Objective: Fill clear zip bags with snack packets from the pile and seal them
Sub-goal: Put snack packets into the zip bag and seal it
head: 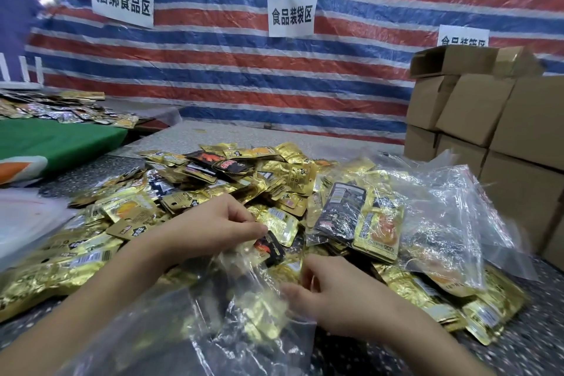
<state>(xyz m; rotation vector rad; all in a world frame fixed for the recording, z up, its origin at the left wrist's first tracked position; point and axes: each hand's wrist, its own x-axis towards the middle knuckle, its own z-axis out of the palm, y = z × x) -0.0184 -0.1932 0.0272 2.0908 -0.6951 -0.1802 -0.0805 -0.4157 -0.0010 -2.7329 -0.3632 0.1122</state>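
- Right hand (329,293) pinched the clear bag (244,314); left hand (219,223) pinched one black packet (270,249).
- Speckled counter (518,354) held the pile (213,180).
- Three signs (291,14) hung on the striped tarp (351,76).

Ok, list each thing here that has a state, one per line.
Left hand: fingers pinching a black packet at the bag mouth.
Right hand: gripping the clear zip bag, open, partly filled.
Filled bag: lying on the pile, seal not discernible.
Top cardboard box: flaps open.
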